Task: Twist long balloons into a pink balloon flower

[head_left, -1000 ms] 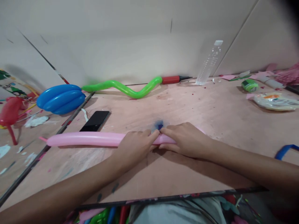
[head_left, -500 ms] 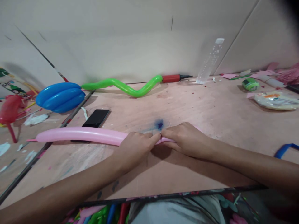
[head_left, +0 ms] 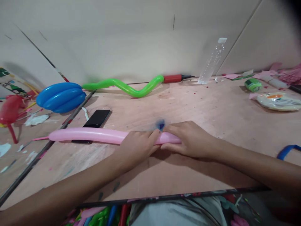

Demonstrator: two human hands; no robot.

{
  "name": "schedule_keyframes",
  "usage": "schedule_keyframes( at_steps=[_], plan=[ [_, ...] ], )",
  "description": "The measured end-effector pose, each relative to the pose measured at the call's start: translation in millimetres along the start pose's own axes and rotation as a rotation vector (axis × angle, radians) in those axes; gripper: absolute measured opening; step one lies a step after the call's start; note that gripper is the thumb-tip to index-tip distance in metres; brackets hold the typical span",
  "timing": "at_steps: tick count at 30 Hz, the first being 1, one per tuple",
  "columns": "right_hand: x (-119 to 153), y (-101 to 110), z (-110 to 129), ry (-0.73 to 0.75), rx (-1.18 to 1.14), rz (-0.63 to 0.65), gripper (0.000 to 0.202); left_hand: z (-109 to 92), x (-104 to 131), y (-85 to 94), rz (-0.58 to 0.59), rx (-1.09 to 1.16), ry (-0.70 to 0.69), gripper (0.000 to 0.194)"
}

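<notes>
A long pink balloon (head_left: 87,135) lies crosswise over the table, its thin uninflated tip pointing left. My left hand (head_left: 139,146) is wrapped round it near the middle of the view. Close beside it, my right hand (head_left: 191,139) has thumb and fingers round the balloon's right part, and a short full stretch of pink shows between the two hands. The balloon's right end is hidden in my right hand. Beneath its left half sits a black phone (head_left: 97,118), partly covered.
Along the wall stand a blue balloon bundle (head_left: 61,98), a green balloon (head_left: 131,91), a red pump (head_left: 172,78) and a clear bottle (head_left: 211,62). A packet (head_left: 278,102) and green roll (head_left: 253,84) lie right; a red balloon (head_left: 10,110) left.
The pink balloon's left end has drawn to the right, and its uninflated tip looks longer. The narrow pinched part between my hands is now full and round.
</notes>
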State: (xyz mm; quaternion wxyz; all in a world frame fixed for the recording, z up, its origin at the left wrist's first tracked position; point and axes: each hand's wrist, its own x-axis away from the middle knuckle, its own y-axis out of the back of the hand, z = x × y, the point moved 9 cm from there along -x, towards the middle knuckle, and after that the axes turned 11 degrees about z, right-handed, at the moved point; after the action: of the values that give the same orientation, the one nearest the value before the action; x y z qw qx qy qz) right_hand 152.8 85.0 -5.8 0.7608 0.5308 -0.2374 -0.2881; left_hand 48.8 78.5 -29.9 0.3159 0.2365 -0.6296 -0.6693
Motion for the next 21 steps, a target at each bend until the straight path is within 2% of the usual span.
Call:
schedule_keyframes(
  at_steps=[6,12,17,21],
  plan=[
    [5.5,10.9,6.5,0.016,0.046,-0.078,0.038,-1.2,3.2,15.0,-0.094,0.092,-0.041,0.028],
    [11.7,25.8,16.2,0.074,0.030,-0.273,0.029,-9.1,5.8,17.4,-0.066,0.078,-0.041,0.032],
    [9.6,23.5,19.3,0.121,0.018,-0.256,0.030,-15.0,6.0,16.0,-0.078,0.072,-0.078,0.040],
    [10.2,24.6,16.6,0.106,-0.006,-0.211,0.026,-12.2,4.4,16.1,-0.069,0.068,-0.067,0.033]
  ],
)
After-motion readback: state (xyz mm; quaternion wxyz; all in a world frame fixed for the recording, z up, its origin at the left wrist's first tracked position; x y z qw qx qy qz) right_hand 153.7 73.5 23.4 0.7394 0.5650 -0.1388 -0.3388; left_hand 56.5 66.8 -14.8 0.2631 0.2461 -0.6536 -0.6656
